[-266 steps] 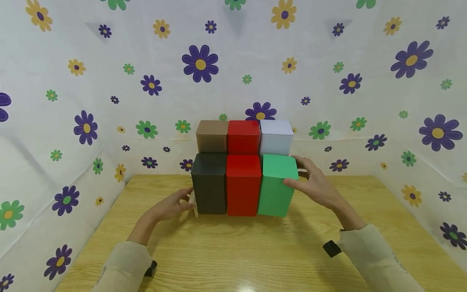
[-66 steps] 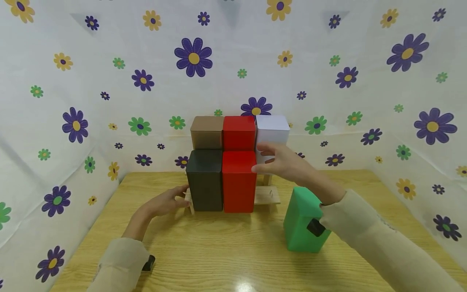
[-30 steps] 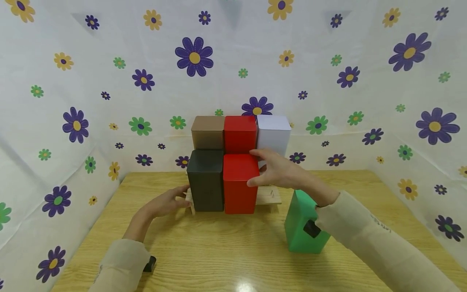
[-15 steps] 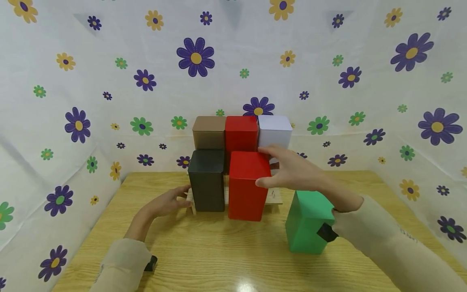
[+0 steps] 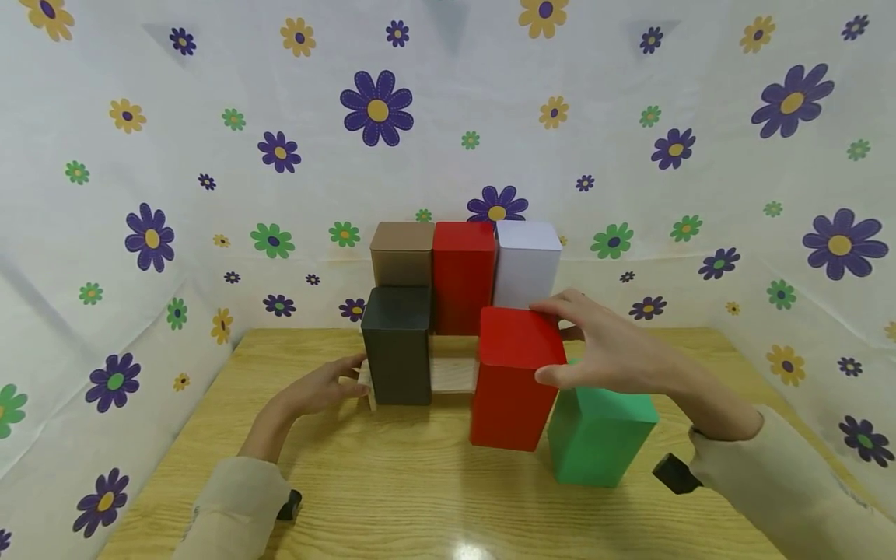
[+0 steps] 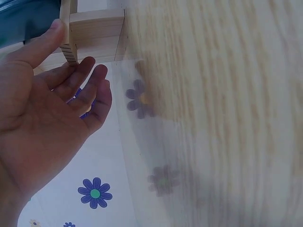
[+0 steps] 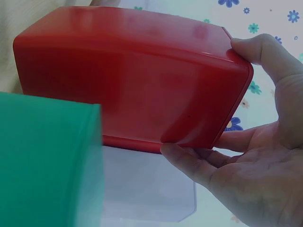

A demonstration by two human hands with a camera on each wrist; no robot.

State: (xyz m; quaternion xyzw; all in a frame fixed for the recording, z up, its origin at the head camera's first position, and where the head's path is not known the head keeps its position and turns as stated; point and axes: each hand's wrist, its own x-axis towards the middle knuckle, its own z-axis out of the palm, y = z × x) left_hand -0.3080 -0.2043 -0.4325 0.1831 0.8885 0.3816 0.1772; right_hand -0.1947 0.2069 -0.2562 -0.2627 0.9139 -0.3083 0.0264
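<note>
My right hand (image 5: 612, 346) grips the top of a tall red box (image 5: 514, 400), thumb on the near side and fingers on the far side, as the right wrist view also shows. The box hangs tilted in front of the wooden rack (image 5: 451, 375). Just right of it stands a green box (image 5: 605, 439) on the table. My left hand (image 5: 318, 393) pinches the rack's left end between thumb and fingers; the board edge (image 6: 69, 35) shows in the left wrist view. A black box (image 5: 397, 358) stands on the rack's front step near that hand.
Behind, on the higher step, stand a brown box (image 5: 402, 249), another red box (image 5: 463, 272) and a white box (image 5: 526, 264) side by side. The wooden table (image 5: 392, 498) meets a flowered cloth (image 5: 294, 202) at the back and sides.
The green box was moved earlier from the rack to the table on the right. My right hand has since lifted the front red box off and carried it right and nearer. The left hand stays put.
</note>
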